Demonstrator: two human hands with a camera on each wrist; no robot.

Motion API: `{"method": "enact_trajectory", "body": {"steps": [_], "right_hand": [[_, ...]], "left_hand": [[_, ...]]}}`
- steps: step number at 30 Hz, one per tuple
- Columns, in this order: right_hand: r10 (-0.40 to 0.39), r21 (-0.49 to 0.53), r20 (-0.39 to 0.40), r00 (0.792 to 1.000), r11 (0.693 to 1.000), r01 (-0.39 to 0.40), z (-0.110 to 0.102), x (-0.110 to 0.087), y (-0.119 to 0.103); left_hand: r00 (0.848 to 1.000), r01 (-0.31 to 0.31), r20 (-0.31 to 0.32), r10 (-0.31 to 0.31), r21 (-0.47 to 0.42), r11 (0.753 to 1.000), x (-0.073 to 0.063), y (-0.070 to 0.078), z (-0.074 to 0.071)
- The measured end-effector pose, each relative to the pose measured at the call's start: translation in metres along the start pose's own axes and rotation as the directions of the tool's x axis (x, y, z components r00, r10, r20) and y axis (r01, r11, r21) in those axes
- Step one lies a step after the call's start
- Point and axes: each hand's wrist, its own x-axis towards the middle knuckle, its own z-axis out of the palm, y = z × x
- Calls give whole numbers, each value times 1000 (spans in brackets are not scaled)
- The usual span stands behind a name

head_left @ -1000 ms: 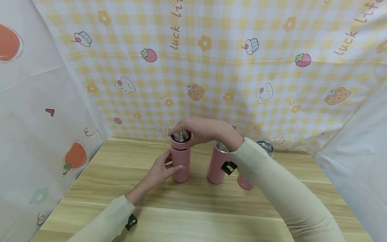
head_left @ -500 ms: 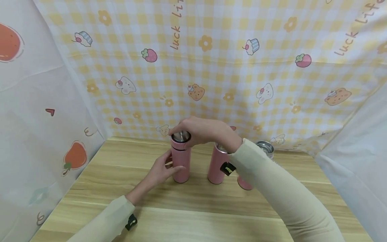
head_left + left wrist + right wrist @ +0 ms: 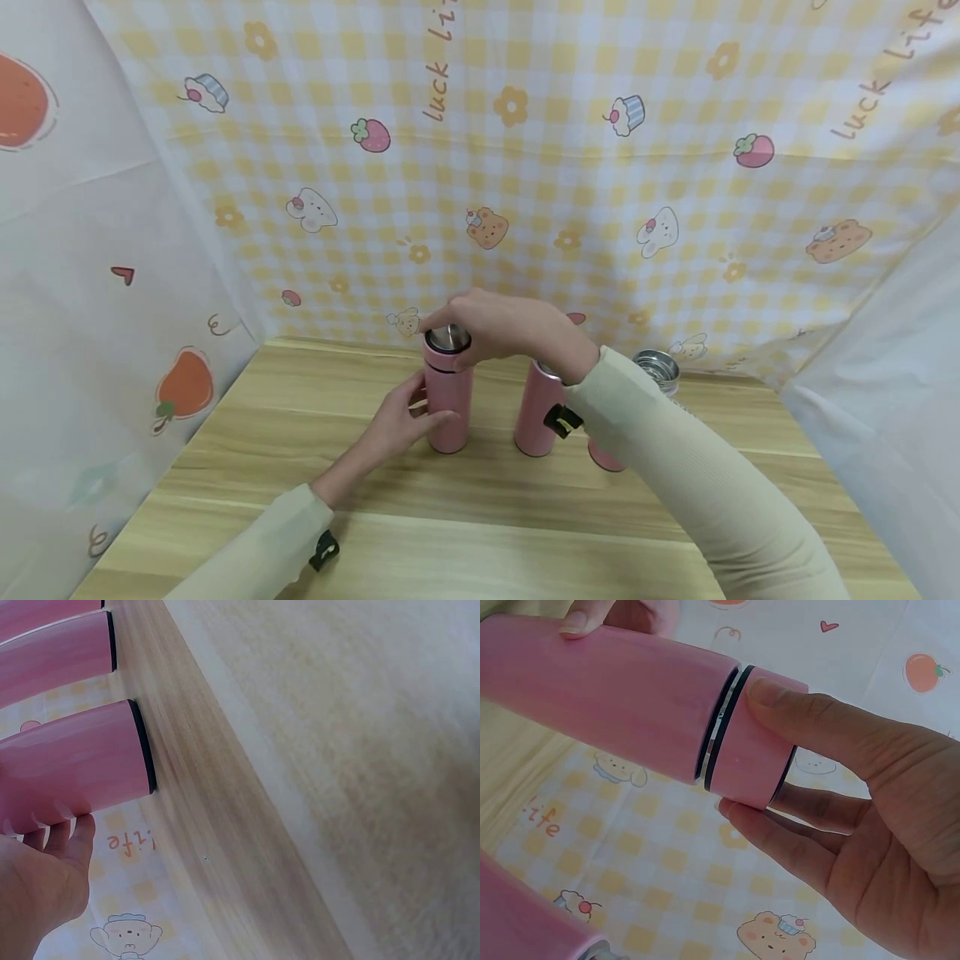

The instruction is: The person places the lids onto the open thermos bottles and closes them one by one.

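A pink thermos bottle (image 3: 448, 412) with a steel-topped lid (image 3: 447, 340) stands upright on the wooden table. My left hand (image 3: 396, 423) grips its body from the left, thumb in front. From above, my right hand (image 3: 504, 327) holds the lid, thumb on one side and fingers on the other. In the right wrist view, a narrow silvery gap shows between the pink lid (image 3: 750, 742) and the bottle body (image 3: 615, 697). The left wrist view shows the bottle's dark base (image 3: 142, 746) on the table and my left fingertips (image 3: 81, 832) against its side.
Right of the held bottle stands a second pink bottle (image 3: 535, 412), its top partly behind my right wrist. A third pink bottle (image 3: 604, 455) is mostly hidden by the sleeve; an open steel rim (image 3: 657, 365) shows above it. A patterned cloth (image 3: 487, 167) hangs behind.
My right wrist and sleeve have shifted very slightly left, with the fingers still on the lid. My left hand and the bottles stay in place.
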Motion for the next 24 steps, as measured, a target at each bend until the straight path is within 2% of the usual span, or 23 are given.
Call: {"method": "enact_trajectory", "body": {"steps": [13, 24], "right_hand": [[31, 2, 10, 999, 1000, -31, 1, -2, -1], [23, 1, -12, 1000, 1000, -23, 1, 1, -3]], "left_hand": [[1000, -3, 3, 3, -1, 1000, 0, 0, 3], [1000, 27, -14, -27, 16, 1000, -1, 2, 1]]}}
